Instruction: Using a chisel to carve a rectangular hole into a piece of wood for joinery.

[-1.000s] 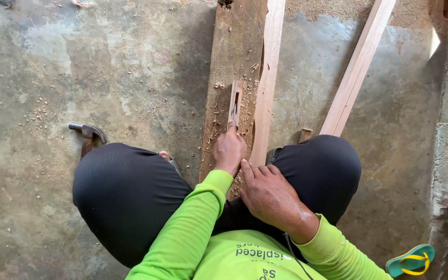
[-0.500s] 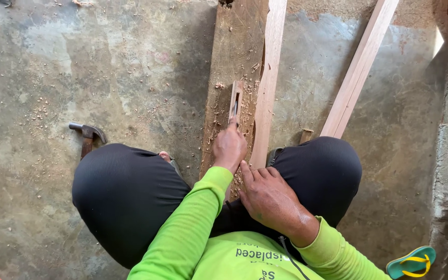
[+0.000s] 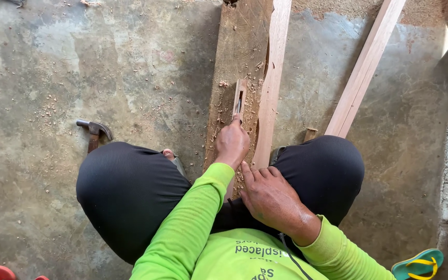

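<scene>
Lying near-to-far on the dark plank (image 3: 237,57), the small wooden-bodied tool (image 3: 239,98) points away from you, its long axis along the plank's length. Your left hand (image 3: 232,145) is clenched around its near end. A pale wood strip (image 3: 273,78) runs parallel just right of it, touching the plank. Your right hand (image 3: 268,199) rests flat and released on the strip's near end, between your knees. Shavings litter the plank. A hammer (image 3: 95,132) lies left on the concrete floor (image 3: 79,67); a second pale batten (image 3: 364,67) leans off right.
</scene>
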